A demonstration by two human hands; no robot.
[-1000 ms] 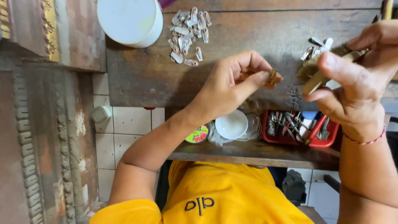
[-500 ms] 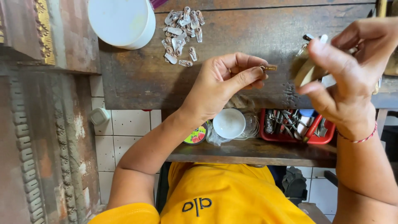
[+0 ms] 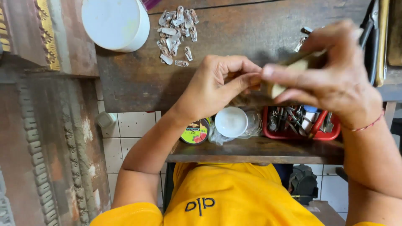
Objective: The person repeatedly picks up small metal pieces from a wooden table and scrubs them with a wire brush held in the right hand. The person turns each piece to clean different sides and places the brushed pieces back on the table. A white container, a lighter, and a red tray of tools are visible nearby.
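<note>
A dark, worn wooden tabletop (image 3: 138, 88) fills the upper part of the view, with a lower wooden shelf (image 3: 251, 151) below its near edge. To the left stand carved wooden frame pieces (image 3: 46, 138) with gilt trim. The person's yellow shirt (image 3: 226, 196) shows at the bottom.

On the tabletop's far left corner sits a round white container (image 3: 115, 23), and just beside it, to the right, lies a loose heap of small silvery metal pieces (image 3: 176, 31). A few more such pieces (image 3: 302, 38) lie farther right, partly behind the right hand.

On the shelf stand a red tray (image 3: 299, 125) full of small metal tools, a clear container with a white lid (image 3: 232, 122) and a round tin with a colourful lid (image 3: 196, 132), side by side.

The right hand (image 3: 335, 79) is closed around a flat, pale wooden tool (image 3: 289, 77), thumb beneath and fingers over it, the tool's blunt end pointing left. A thin red cord (image 3: 368, 124) circles that wrist.

The left hand (image 3: 217, 86) is curled, thumb and forefinger pinched together on something very small; the object itself is hidden between the fingertips and cannot be made out. The pinch meets the end of the wooden tool, so both hands touch or nearly touch above the tabletop's near edge, well apart from the heap of metal pieces.
</note>
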